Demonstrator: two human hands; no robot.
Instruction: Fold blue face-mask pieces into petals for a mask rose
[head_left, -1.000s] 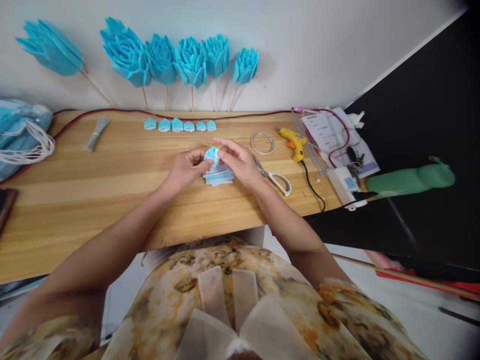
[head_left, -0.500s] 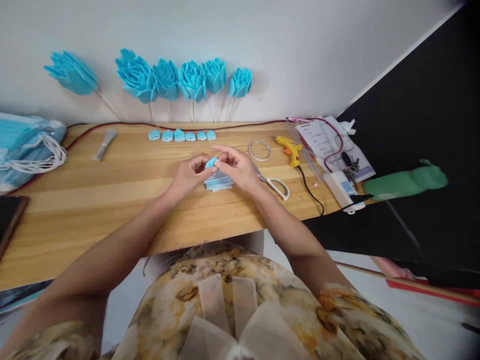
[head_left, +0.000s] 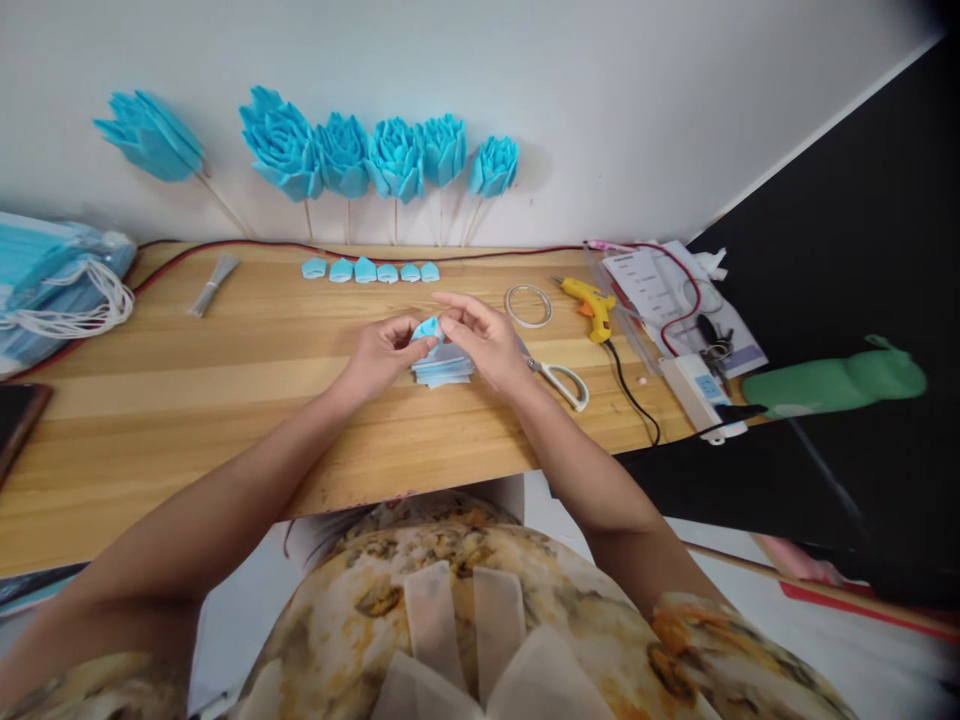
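A small blue folded fabric piece (head_left: pixel 426 330) is pinched between the thumb and fingers of my left hand (head_left: pixel 382 355). My right hand (head_left: pixel 484 345) grips the same piece at its right edge with thumb and fingertips, one finger stretched out above. Just below both hands lies a stack of pale blue cut sheets (head_left: pixel 444 371), partly covered by my hands. Behind them, several folded blue petals (head_left: pixel 365 270) stand in a row. Scissors (head_left: pixel 564 384) rest beside my right wrist, their blades mostly hidden by it.
Several blue fabric flowers (head_left: pixel 396 160) on sticks lean against the wall. To the right are a tape roll (head_left: pixel 529 306), a yellow glue gun (head_left: pixel 592 307), a power strip (head_left: pixel 696 395) and a green bottle (head_left: pixel 836 385). Bagged face masks (head_left: pixel 45 270) and thin ties (head_left: pixel 214 284) lie left.
The view has shifted slightly, so the table items appear a little further right. Both hands stay on the blue piece, whose visible face has turned a little and shows more.
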